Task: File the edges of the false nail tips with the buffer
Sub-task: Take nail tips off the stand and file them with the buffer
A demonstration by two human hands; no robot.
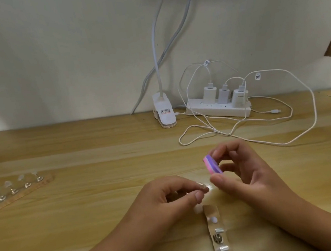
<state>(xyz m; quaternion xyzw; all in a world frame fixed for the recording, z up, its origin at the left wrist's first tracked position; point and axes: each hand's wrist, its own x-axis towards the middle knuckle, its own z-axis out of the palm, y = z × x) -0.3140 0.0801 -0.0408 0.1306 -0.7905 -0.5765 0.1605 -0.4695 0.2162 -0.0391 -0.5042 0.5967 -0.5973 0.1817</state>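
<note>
Pink and purple, the buffer (212, 164) sits pinched by the right hand (244, 171), its long axis slanting down toward the clear nail tip (203, 186) just below-left of it, which the left hand (167, 197) pinches between thumb and forefinger

Buffer (212, 164): block with pink, white and purple stripes, tilted, pinched in the right grip (244, 170).
Held nail tip (203, 186): 1 clear tip, pinched in the left grip (167, 197), near the block.
Nail tip row (16, 186): clear tips on stands, far left on the bench (88, 212).
</note>
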